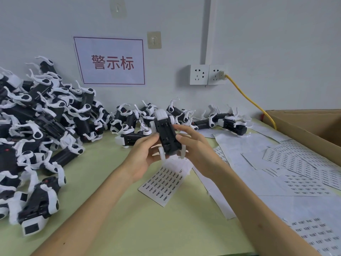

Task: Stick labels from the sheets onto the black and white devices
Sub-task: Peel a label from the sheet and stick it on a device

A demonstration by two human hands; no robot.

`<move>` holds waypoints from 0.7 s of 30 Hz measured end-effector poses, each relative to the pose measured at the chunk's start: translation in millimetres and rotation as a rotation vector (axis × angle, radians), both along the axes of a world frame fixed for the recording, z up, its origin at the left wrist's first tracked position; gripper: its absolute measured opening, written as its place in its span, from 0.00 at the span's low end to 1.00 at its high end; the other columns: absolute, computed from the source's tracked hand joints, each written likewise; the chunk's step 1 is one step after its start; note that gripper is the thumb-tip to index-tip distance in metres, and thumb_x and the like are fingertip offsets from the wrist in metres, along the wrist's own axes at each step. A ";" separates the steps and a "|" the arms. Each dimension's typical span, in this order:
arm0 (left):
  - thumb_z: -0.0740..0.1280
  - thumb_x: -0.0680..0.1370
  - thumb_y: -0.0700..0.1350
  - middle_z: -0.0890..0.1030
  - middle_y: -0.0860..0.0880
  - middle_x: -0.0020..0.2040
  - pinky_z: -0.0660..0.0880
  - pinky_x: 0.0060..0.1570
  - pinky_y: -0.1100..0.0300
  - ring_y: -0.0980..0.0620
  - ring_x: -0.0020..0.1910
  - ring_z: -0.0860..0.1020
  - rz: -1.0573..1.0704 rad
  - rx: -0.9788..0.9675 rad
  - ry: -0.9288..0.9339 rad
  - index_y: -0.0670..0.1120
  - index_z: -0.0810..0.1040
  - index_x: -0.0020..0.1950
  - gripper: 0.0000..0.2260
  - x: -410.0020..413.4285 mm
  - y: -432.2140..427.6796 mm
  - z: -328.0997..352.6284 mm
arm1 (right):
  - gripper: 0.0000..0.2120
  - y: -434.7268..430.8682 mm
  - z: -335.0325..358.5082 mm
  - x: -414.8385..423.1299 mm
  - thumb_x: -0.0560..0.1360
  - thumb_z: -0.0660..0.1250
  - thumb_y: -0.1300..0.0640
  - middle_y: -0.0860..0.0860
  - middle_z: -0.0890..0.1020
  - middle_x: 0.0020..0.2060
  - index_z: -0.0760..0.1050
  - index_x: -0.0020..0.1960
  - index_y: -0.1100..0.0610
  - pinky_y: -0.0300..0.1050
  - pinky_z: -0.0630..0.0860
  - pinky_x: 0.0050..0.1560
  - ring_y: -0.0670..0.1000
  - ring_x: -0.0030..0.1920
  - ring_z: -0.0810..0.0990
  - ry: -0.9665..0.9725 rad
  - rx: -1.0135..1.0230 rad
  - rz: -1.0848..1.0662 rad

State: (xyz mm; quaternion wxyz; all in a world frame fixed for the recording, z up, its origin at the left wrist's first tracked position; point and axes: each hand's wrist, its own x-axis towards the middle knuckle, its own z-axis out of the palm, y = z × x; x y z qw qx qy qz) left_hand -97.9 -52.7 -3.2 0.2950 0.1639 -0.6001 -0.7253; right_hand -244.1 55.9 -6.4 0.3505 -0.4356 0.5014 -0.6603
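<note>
- One black and white device (166,134) is in hand, lifted above the table (147,228) with its black underside turned up toward the camera; this looks like the labelling step for this unit.
- Whether a label already sits on that underside cannot be told: the black face shows no clear white patch, and the thumbs cover part of it.
- A label sheet (164,183) lies flat on the table right below the hands, most of its printed rows visible, so plenty of labels seem left.
- A large heap of devices (36,126) fills the left side of the table, and a smaller row of devices (221,121) lies along the wall behind the hands. Which group is labelled is not readable; judging by the heap, much of the job appears to remain.
- More spread sheets (295,163) overlap on the right, beside an open cardboard box (313,130).
- Left hand (143,157): forearm reaches in from the lower left, palm turned inward, fingers curled under the device's left edge and thumb on its top face; its grip is closed on the device.
- Right hand (195,150): forearm comes in from the lower right, index finger lying along the device's right edge, thumb pressing the black face; its grip also holds the device.
</note>
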 end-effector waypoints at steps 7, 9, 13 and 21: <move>0.60 0.86 0.46 0.84 0.38 0.59 0.82 0.57 0.46 0.34 0.57 0.83 -0.024 -0.061 0.067 0.41 0.81 0.65 0.15 -3.7 -0.2 -7.7 | 0.26 0.3 1.2 1.1 0.70 0.77 0.55 0.54 0.85 0.56 0.76 0.66 0.50 0.65 0.78 0.57 0.64 0.53 0.84 0.103 -0.023 -0.084; 0.62 0.85 0.47 0.86 0.39 0.56 0.82 0.58 0.50 0.35 0.58 0.83 0.085 -0.183 0.017 0.44 0.83 0.62 0.14 -5.8 -1.9 -13.2 | 0.25 -0.1 0.3 -0.1 0.71 0.78 0.58 0.54 0.86 0.54 0.76 0.66 0.51 0.67 0.79 0.58 0.63 0.50 0.85 0.103 -0.029 -0.096; 0.65 0.84 0.49 0.87 0.48 0.47 0.78 0.49 0.54 0.50 0.48 0.84 0.184 -0.432 -0.085 0.50 0.86 0.55 0.11 -4.2 -8.9 -16.3 | 0.17 -0.8 -0.9 -1.0 0.77 0.73 0.57 0.57 0.87 0.50 0.75 0.64 0.56 0.68 0.79 0.51 0.60 0.42 0.86 0.051 0.006 -0.100; 0.67 0.82 0.50 0.80 0.51 0.33 0.69 0.23 0.60 0.52 0.29 0.77 0.118 -0.200 -0.040 0.44 0.85 0.53 0.11 -10.8 0.5 -17.2 | 0.24 0.3 0.9 -2.6 0.74 0.75 0.52 0.52 0.85 0.42 0.72 0.65 0.60 0.47 0.79 0.39 0.53 0.38 0.82 -0.033 0.010 -0.006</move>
